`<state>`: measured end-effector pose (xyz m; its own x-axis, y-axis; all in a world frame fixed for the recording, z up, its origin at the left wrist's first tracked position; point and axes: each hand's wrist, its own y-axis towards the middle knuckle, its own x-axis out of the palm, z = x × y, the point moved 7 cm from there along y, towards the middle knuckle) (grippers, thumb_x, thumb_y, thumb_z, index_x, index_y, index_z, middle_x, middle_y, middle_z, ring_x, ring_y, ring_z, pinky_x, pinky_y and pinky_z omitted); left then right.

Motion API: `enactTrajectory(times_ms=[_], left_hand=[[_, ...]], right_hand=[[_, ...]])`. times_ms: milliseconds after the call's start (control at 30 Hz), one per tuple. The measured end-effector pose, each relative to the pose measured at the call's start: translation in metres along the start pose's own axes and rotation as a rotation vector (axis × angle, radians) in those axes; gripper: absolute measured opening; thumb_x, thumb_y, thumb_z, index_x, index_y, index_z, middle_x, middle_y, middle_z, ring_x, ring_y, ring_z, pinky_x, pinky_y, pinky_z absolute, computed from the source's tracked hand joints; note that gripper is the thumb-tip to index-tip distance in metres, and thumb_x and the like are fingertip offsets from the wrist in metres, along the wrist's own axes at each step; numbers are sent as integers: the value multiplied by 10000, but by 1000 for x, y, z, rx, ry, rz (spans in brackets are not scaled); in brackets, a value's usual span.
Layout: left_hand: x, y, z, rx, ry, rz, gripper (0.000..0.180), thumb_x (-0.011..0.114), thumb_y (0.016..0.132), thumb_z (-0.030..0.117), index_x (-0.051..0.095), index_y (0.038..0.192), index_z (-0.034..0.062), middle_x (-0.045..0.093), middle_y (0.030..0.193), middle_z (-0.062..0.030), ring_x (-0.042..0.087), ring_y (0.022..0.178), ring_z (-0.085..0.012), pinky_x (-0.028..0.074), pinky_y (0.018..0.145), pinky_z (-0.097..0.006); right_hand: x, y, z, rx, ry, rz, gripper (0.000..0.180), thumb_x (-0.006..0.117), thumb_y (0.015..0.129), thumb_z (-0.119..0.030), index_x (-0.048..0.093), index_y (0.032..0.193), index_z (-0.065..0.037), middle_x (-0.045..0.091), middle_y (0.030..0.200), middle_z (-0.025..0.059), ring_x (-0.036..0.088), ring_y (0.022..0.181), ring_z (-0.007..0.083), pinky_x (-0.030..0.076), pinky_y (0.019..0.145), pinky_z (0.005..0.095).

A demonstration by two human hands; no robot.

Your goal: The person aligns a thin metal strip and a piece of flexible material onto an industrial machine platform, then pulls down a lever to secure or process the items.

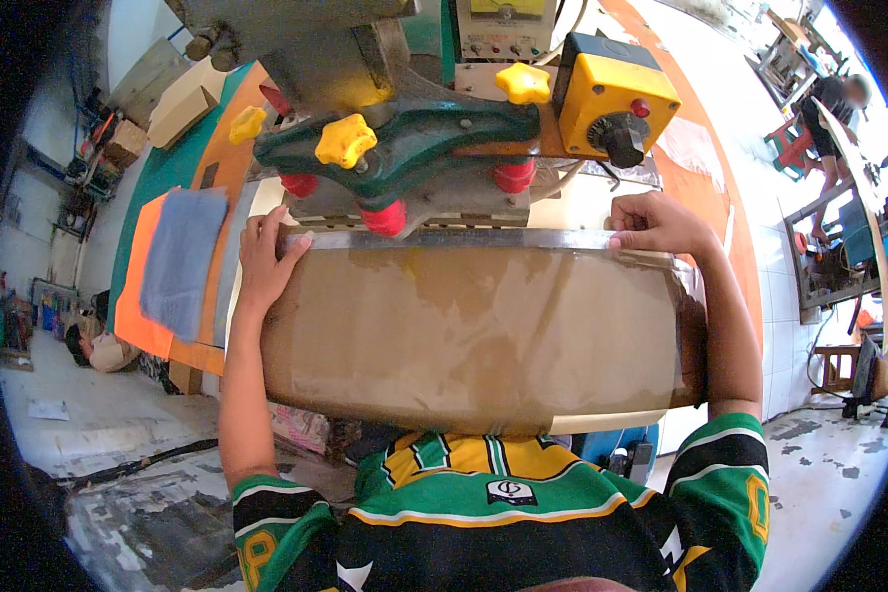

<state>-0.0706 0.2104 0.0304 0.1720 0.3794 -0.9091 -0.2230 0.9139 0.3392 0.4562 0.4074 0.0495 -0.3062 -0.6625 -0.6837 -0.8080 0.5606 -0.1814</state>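
Observation:
A wide brown sheet (pixel 483 326) lies across a cream work table (pixel 602 421) in front of me, under a long metal bar (pixel 444 239) of a green machine (pixel 414 138). My left hand (pixel 264 259) rests flat on the sheet's far left corner, fingertips at the bar. My right hand (pixel 653 225) is curled over the sheet's far right corner, gripping its edge next to the bar. Red knobs (pixel 383 217) and yellow star knobs (pixel 345 141) sit on the machine just above the bar.
A yellow control box (pixel 612 94) with a black dial is mounted at the right of the machine. A grey sheet (pixel 180 261) lies on orange board at the left. Another person (pixel 834 109) stands at the far right near wooden frames.

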Motion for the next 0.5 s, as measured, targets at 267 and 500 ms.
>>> enactTrajectory(times_ms=[267, 500], left_hand=[[0, 15, -3, 25, -191, 65, 437, 733, 941, 276, 637, 1324, 90, 559, 1087, -118, 566, 1026, -281, 474, 929, -387], [-11, 13, -4, -69, -317, 65, 313, 716, 953, 217, 681, 1226, 67, 572, 1056, -109, 585, 1005, -264, 488, 899, -383]], right_hand=[[-1, -2, -7, -8, 55, 0, 337, 827, 905, -314, 615, 868, -53, 576, 716, -35, 501, 677, 78, 389, 590, 285], [-3, 1, -10, 25, 84, -2, 322, 828, 906, -308, 632, 889, -53, 584, 720, -37, 517, 680, 71, 398, 593, 277]])
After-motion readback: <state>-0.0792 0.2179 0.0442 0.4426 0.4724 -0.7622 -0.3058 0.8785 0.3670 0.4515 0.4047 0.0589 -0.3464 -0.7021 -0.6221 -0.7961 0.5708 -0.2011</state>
